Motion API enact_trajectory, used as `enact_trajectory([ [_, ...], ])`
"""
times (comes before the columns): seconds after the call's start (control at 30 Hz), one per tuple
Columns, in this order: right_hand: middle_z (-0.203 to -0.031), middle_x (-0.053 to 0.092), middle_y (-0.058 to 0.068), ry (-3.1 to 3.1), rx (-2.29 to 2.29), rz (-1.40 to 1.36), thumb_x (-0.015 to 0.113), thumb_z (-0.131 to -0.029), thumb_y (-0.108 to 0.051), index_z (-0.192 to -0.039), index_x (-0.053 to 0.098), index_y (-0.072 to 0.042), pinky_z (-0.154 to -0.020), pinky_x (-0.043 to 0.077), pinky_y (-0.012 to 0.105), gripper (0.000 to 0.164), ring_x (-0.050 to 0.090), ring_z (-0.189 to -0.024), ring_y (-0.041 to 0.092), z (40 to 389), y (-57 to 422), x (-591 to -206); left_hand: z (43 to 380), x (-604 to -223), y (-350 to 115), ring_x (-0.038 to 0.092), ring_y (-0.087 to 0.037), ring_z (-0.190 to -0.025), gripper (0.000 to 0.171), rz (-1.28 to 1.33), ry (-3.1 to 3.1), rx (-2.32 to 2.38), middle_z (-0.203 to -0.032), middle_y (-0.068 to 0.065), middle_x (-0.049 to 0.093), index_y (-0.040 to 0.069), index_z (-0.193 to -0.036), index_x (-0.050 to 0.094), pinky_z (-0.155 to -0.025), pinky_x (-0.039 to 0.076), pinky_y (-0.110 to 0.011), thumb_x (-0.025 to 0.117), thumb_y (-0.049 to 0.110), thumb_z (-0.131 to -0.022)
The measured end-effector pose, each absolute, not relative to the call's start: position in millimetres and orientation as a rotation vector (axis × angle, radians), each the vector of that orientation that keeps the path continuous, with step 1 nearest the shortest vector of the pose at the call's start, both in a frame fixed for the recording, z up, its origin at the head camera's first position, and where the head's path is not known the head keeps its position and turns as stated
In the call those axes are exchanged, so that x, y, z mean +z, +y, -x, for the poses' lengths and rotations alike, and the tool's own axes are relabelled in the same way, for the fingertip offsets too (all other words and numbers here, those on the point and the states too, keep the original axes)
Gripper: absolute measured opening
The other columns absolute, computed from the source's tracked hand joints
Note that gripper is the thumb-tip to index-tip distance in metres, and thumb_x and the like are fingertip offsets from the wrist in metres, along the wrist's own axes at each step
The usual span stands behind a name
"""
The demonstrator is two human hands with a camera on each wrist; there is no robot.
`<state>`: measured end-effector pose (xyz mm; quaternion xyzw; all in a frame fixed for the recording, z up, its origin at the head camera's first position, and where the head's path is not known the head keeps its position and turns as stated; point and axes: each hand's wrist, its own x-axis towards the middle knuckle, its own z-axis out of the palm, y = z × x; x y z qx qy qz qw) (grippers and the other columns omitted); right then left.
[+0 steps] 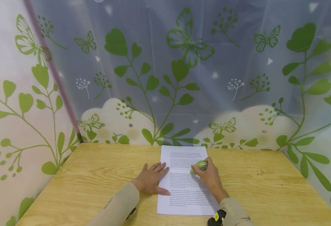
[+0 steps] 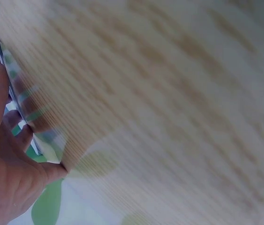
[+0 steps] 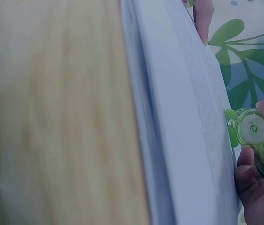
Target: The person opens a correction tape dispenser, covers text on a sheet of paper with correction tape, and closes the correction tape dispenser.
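Observation:
A stack of white printed paper lies on the wooden table, its lines of dark text running across the top sheet. My left hand rests flat at the stack's left edge, fingers spread and thumb reaching onto the sheet. In my right hand, a green see-through correction tape is gripped between thumb and fingers, its tip down at a text line in the upper half. The right wrist view shows the white spool inside the correction tape and the thick side of the paper stack.
The wooden table spreads out on both sides of the paper. Behind it hangs a curtain printed with leaves, butterflies and clouds. A dark band with a black and yellow piece sits at the right wrist.

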<state>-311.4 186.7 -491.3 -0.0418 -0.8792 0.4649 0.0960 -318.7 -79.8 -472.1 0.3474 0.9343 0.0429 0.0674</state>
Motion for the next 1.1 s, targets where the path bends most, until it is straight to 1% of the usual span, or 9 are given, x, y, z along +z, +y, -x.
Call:
enact_trajectory([
  [0.3,-0.087,0.061,0.009,-2.618,1.365,0.146,0.074,-0.084,-0.032,-0.105,0.045,-0.004,-0.061,0.047,0.031,0.045,0.058,-0.071,0.017,310,192,-492,314,-468,-80,0.018,-0.031,-0.142,0.098,-1.051,2.806,0.131,-0.156,-0.011,0.021,0.012,-0.151,0.028,-0.103,0.015,-0.068,0.049,0.076,-0.079],
  [0.6,-0.088,0.059,0.011,-2.621,1.385,0.124,0.074,-0.085,-0.032,-0.106,0.044,-0.004,-0.061,0.048,0.032,0.046,0.058,-0.072,0.018,310,197,-488,316,-467,-79,0.018,-0.03,-0.142,0.099,-1.048,2.818,0.106,-0.156,-0.01,0.021,0.013,-0.152,0.027,-0.103,0.015,-0.067,0.048,0.076,-0.079],
  [0.83,-0.089,0.06,0.011,-2.629,1.39,0.138,0.073,-0.085,-0.036,-0.108,0.044,-0.004,-0.061,0.047,0.032,0.049,0.058,-0.072,0.018,309,202,-488,317,-469,-79,0.017,-0.029,-0.142,0.099,-1.036,2.811,0.122,-0.156,-0.009,0.021,0.013,-0.152,0.027,-0.104,0.015,-0.067,0.049,0.077,-0.078],
  [1.1,-0.089,0.059,0.011,-2.624,1.382,0.145,0.073,-0.085,-0.036,-0.105,0.044,-0.005,-0.059,0.045,0.03,0.047,0.055,-0.07,0.018,307,206,-487,317,-468,-79,0.017,-0.03,-0.142,0.099,-1.034,2.806,0.154,-0.156,-0.01,0.021,0.013,-0.151,0.028,-0.103,0.013,-0.068,0.05,0.076,-0.079],
])
